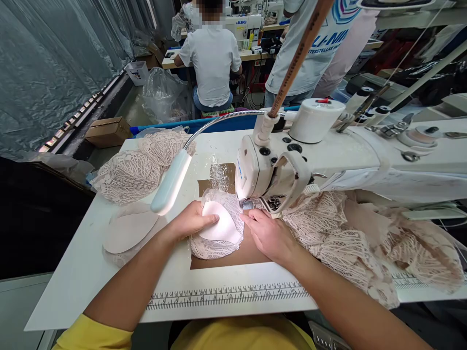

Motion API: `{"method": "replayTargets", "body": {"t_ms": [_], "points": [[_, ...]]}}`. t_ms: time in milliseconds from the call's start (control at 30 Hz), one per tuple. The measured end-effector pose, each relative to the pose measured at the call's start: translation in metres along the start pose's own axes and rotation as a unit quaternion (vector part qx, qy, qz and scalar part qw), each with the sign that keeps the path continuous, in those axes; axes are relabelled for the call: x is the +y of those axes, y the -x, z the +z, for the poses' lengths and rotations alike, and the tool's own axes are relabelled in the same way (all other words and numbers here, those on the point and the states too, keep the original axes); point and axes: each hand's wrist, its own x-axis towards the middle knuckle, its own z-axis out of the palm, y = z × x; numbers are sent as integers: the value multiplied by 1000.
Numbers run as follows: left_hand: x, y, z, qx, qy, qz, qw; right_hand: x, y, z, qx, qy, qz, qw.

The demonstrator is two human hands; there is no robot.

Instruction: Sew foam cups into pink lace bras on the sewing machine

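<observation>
A pale bra cup [221, 222] lies on a piece of lace [209, 248] under the lit head of a white sewing machine [251, 167]. My left hand [193, 218] grips the cup's left side, thumb on top and fingers hidden beneath. At the lace's right edge, close to the presser foot [247, 205], is my right hand [268, 233]. Its index finger points toward the foot and the other fingers are curled; the fingertips press at the lace edge. The needle itself is too small to make out.
Gathered lace [127, 170] is heaped at the back left, near stacked cups [131, 228]. More lace pieces [346, 248] spread right of the machine. A lamp [171, 182] hangs above my left hand. A printed ruler [229, 295] follows the front edge. Two people work beyond the table.
</observation>
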Motion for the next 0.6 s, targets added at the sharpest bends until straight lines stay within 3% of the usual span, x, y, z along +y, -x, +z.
{"method": "replayTargets", "body": {"t_ms": [200,333,400,500,533,600], "points": [[-3,-3,-3,38,-85,26,995,1,-1,5,20,2,17,1000],[4,7,-9,73,-212,60,973,2,4,4,29,-46,-50,997],[11,15,-11,135,-316,93,934,2,7,4,24,-74,-87,993],[21,25,-7,249,-413,208,851,2,9,2,23,-103,-108,989],[24,26,-3,256,-428,257,828,2,9,2,22,-109,-111,988],[25,24,8,203,-456,341,796,2,9,0,22,-110,-119,987]]}}
